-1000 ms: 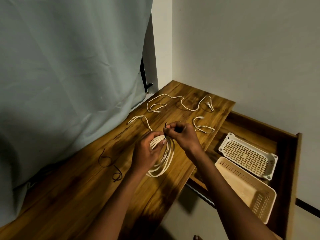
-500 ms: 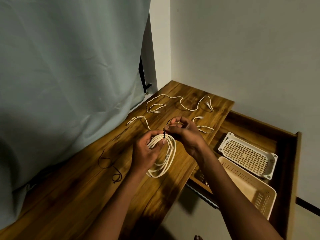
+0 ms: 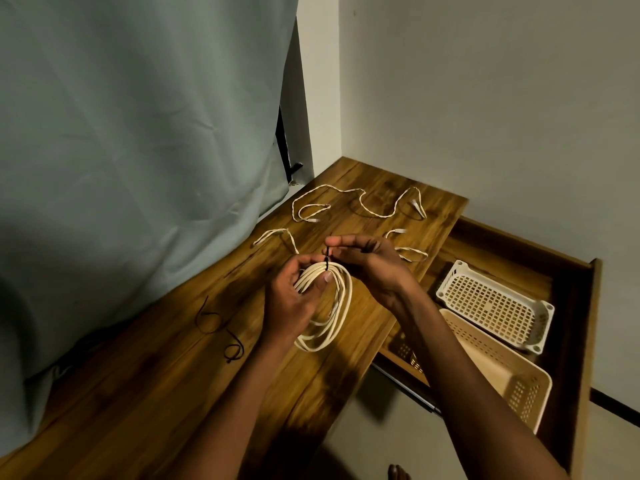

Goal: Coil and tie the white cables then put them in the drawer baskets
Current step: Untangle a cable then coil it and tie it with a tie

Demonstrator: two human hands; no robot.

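A coiled white cable [image 3: 332,317] hangs over the wooden table [image 3: 173,393], held at its top by my left hand [image 3: 294,299]. A thin black tie [image 3: 326,259] wraps the coil's top, and my right hand [image 3: 367,261] pinches its upright end. A long loose white cable [image 3: 360,202] lies at the table's far end. Two shorter white cable pieces, one [image 3: 277,235] left of my hands and one [image 3: 412,252] right, lie flat. In the open drawer [image 3: 575,306] sit a white basket [image 3: 495,303] and a beige basket [image 3: 502,368].
Two spare black ties [image 3: 221,330] lie on the table left of my left arm. A grey-green curtain [image 3: 138,133] hangs along the table's left edge. White walls close the far corner. The drawer's wooden front [image 3: 585,375] stands to the right.
My right hand has shifted slightly as it works the black tie at the coil's top. The coil stays in my left hand in about the same place.
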